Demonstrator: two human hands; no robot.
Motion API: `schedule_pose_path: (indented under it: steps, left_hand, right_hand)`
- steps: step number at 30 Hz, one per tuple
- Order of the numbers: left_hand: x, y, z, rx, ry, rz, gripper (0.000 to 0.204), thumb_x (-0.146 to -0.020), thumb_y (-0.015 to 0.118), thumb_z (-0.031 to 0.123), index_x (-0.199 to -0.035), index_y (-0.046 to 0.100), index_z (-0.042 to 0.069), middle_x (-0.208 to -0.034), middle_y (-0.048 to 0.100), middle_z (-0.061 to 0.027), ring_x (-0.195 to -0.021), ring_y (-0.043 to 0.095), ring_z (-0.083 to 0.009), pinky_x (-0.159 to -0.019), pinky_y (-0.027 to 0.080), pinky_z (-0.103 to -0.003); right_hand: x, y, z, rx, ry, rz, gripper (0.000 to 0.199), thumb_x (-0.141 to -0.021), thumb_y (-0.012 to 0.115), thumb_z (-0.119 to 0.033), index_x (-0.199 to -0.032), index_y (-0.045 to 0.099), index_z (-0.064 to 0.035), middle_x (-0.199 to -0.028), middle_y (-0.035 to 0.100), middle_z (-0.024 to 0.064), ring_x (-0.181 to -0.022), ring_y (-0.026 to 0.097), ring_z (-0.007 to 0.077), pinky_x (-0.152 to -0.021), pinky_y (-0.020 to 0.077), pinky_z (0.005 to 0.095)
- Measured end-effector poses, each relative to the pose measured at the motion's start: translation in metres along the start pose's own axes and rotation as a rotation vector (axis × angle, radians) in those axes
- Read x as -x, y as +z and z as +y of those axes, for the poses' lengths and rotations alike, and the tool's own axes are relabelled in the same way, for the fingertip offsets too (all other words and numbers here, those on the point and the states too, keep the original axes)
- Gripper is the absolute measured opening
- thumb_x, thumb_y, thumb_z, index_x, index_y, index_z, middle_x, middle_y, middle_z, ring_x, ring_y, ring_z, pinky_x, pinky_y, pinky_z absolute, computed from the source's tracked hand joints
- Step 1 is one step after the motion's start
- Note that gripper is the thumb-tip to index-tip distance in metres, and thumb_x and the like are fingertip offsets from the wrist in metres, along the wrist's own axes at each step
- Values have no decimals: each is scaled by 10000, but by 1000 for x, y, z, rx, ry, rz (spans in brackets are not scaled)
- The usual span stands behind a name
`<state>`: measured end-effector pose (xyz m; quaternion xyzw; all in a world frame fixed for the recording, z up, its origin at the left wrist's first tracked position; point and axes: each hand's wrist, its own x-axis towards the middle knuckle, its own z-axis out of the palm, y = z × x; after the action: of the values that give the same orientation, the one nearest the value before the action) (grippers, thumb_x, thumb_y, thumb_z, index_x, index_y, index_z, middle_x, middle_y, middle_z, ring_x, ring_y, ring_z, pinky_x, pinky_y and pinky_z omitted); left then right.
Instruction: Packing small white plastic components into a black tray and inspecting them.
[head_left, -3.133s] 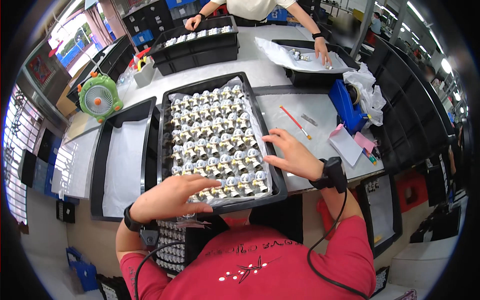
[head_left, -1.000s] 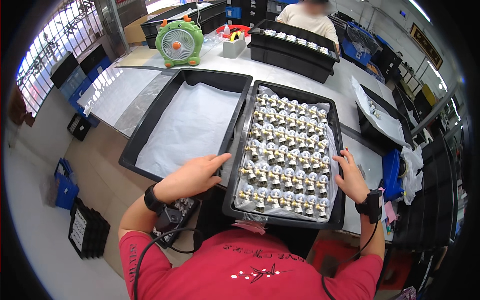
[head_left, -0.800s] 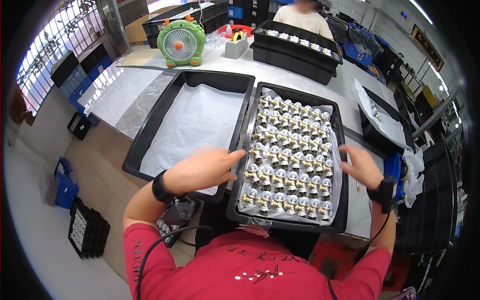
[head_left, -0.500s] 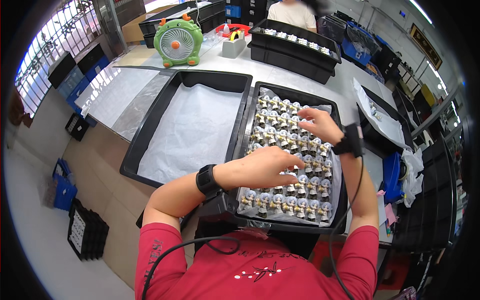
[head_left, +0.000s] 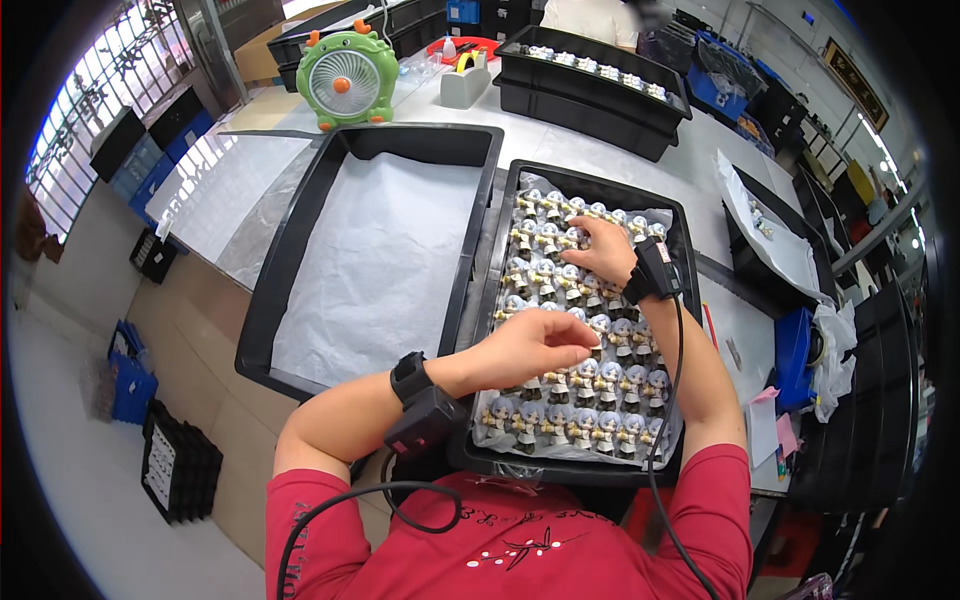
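both hands (head_left: pixel 535 345) seemingly touching figurines (head_left: pixel 575 320) in black tray (head_left: pixel 690 300).

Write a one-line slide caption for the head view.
Left hand and right hand reach over small figurines filling a black tray, beside a paper-lined empty tray.

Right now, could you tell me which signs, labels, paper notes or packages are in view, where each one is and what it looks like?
Wall sign: far right wall, long dark plaque with a gold rim.
Sticky notes: right table edge beside the tray of figurines, small pink and white slips.
Plastic bag: right of the blue bin, crumpled, white.
Labelled black crate: floor at lower left, white label on its side.
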<state>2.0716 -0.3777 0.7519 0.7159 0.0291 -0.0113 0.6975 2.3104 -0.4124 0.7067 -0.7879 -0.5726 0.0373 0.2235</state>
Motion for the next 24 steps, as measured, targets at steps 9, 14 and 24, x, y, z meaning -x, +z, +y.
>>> schedule_pose_path:
  steps: [9, 14, 24]
  left_hand:
    - [6, -18, 11, -288, 89, 45, 248, -805, 594, 143, -1020, 588, 19, -921, 616, -89, -877, 581, -158, -771, 461, -275]
    - [12, -38, 13, -1229, 331, 620, 416, -753, 613, 229, -1125, 512, 74, -1264, 372, -234, -1095, 434, -405, -916, 334, -497]
    - [-24, -80, -6, -1029, -214, 450, 826, -710, 665, 309, -1358, 209, 73, -1361, 136, -322, -1099, 356, -532, -918, 377, -472]
  right_hand:
    - [5, 3, -20, 26, -8, 89, 505, -648, 681, -268, -1085, 547, -52, -941, 611, 112, -912, 568, 259, -960, 260, 459]
    - [9, -1, -31, -32, -58, 91, 516, -653, 687, -238, -1108, 530, -52, -923, 607, 113, -868, 570, 248, -998, 225, 470]
    - [15, -20, -11, -108, -162, 349, 498, -669, 712, -184, -1114, 532, -49, -876, 608, 84, -791, 591, 200, -888, 385, 361]
